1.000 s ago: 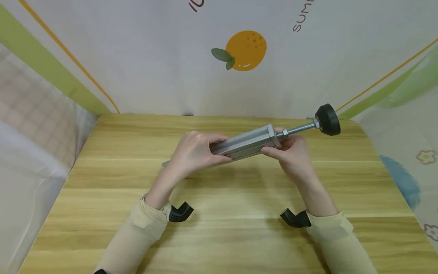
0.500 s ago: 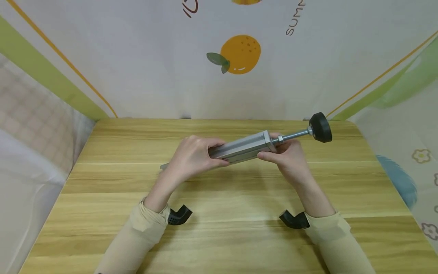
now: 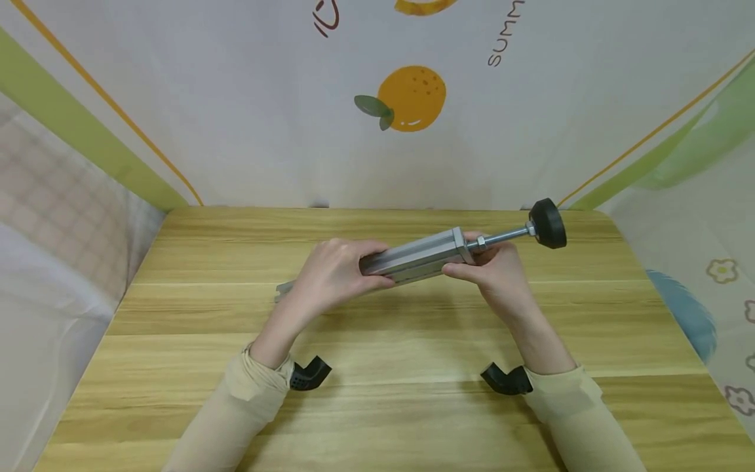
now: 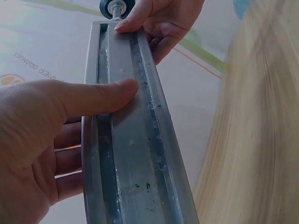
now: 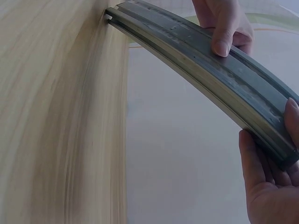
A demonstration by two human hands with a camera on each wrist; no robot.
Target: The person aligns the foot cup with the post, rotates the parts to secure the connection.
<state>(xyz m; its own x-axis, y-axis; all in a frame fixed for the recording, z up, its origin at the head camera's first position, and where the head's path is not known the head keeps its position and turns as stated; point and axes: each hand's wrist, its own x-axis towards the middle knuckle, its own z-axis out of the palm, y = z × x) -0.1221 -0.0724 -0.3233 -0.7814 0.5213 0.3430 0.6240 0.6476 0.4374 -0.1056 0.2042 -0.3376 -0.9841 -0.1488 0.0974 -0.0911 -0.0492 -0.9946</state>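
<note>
A silver grooved aluminium profile point(image 3: 415, 257) is held slantwise over the table, its right end raised. From that end a threaded rod point(image 3: 508, 235) with nuts runs to a black leveling foot point(image 3: 548, 223). My left hand point(image 3: 337, 274) grips the profile around its middle, thumb laid across the grooved face in the left wrist view. At the rod end my right hand point(image 3: 501, 275) holds the profile from below, its thumb on the near side. In the right wrist view the profile's far end point(image 5: 112, 16) is low, close to the table; whether they touch I cannot tell.
Below lies a wood-grain table point(image 3: 401, 406). A white curtain point(image 3: 265, 118) printed with fruit stands along its back edge, and more fabric hangs at both sides. Black wrist mounts point(image 3: 311, 373) sit at both sleeve cuffs.
Both hands keep the same grip on the profile. The head view has tilted and shifted slightly, so profile and foot appear a little lower and further left.
</note>
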